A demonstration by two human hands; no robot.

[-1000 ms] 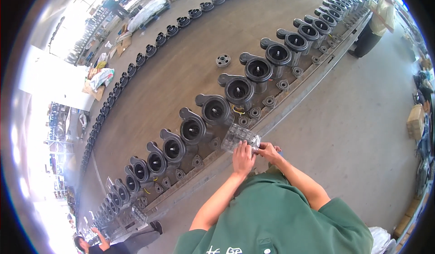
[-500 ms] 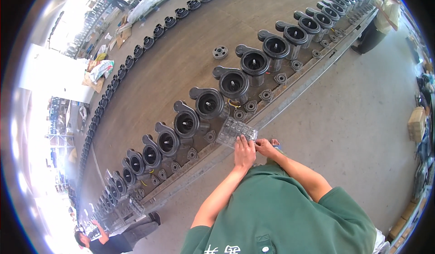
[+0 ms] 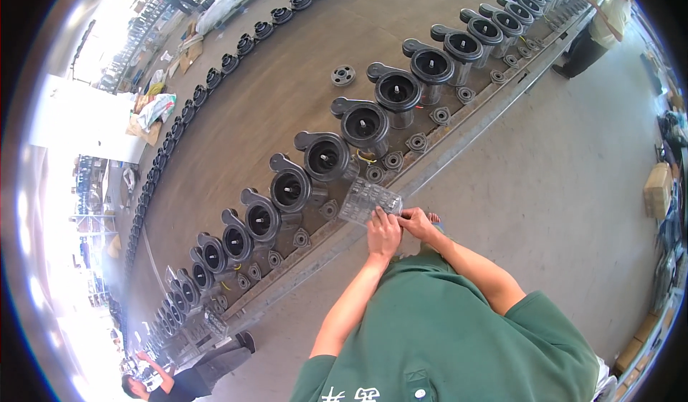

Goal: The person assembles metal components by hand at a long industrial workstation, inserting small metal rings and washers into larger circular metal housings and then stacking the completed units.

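A clear plastic tray (image 3: 362,200) with rows of small compartments, seemingly holding small parts, is in front of me beside the row of housings. My left hand (image 3: 385,236) lies over its near edge, fingers closed on it and one finger reaching across the top; the thumb is hidden. My right hand (image 3: 417,223) is closed in a pinch at the tray's near right corner, its fingertips partly covered. Just beyond the tray stands a black motor housing (image 3: 307,142) with an upright shaft in its round bowl.
Similar housings run diagonally along a metal rail (image 3: 430,178), with ring-shaped flanges (image 3: 374,173) beside them. A round disc (image 3: 343,76) lies on the floor beyond. Another curved row of black parts (image 3: 229,63) stands farther off. One person (image 3: 598,29) stands far right, another (image 3: 190,380) lower left.
My left hand's finger now reaches farther over the tray. The tray and both hands sit slightly more left in the view, which itself has shifted a little.
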